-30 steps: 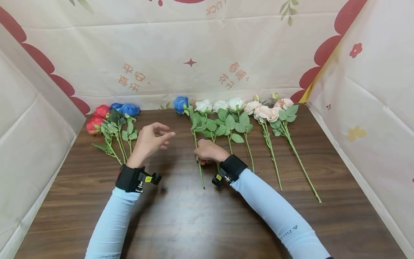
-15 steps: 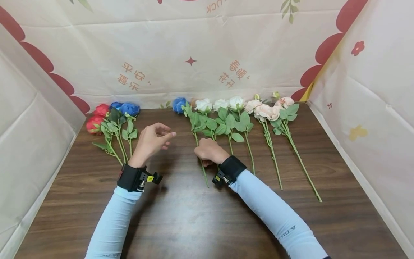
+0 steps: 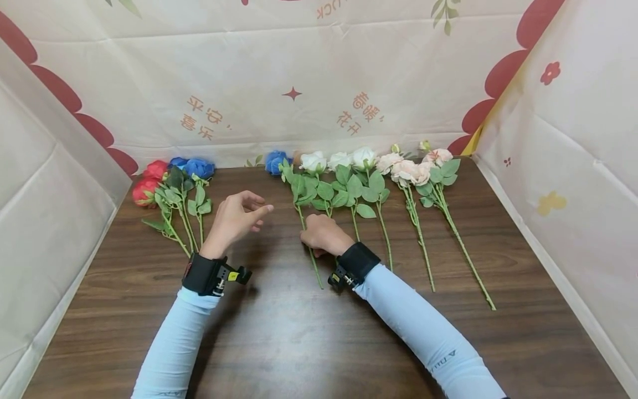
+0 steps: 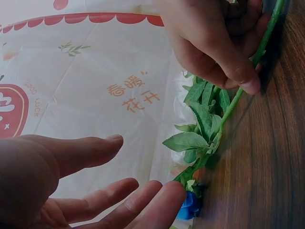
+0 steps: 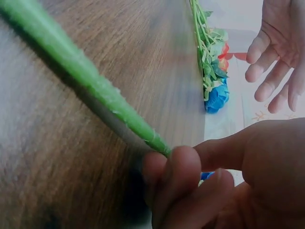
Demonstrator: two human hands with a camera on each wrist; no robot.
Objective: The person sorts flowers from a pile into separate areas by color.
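My right hand [image 3: 326,234] pinches the green stem [image 5: 95,83] of a blue artificial rose between thumb and fingers. The rose's blue bloom [image 3: 278,162] lies at the back of the table, just left of the white roses, and its leaves overlap theirs in the head view. Below the hand, the stem's lower end points toward the front. My left hand [image 3: 238,219] hovers over the table between this rose and the left bunch, fingers loosely bent and holding nothing. In the left wrist view, its fingertips overlap the blue bloom [image 4: 189,206].
At the back left lies a bunch with red flowers [image 3: 144,191] and blue flowers [image 3: 200,168]. White roses [image 3: 314,163] and pale pink flowers [image 3: 405,173] line the back right, stems toward me. A printed cloth [image 3: 294,66] encloses the wooden table [image 3: 279,343] behind and at both sides.
The blue rose has swivelled slightly: its bloom shifted a little left, its stem's lower end a little right. My right hand keeps its pinch; the left hand has barely moved.
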